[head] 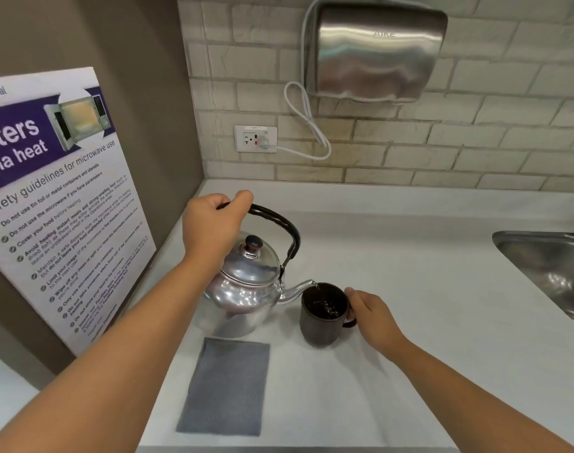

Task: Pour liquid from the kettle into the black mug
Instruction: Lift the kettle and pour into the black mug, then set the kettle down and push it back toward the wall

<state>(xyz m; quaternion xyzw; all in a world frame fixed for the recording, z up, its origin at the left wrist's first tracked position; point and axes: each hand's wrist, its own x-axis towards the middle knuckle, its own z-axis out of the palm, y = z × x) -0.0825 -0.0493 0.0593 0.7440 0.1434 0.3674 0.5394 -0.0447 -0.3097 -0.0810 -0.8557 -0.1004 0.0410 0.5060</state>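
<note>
A shiny metal kettle (243,289) with a black handle hangs tilted to the right above the white counter. My left hand (214,223) is closed around the top of its handle. A thin stream runs from the spout into the black mug (323,322), which stands on the counter just right of the kettle. Liquid shows inside the mug. My right hand (372,313) grips the mug's handle on its right side.
A grey cloth (227,387) lies flat in front of the kettle. A steel sink (550,266) opens at the right edge. A poster (60,197) leans on the left wall. On the back wall are a hand dryer (374,50) and an outlet (255,138).
</note>
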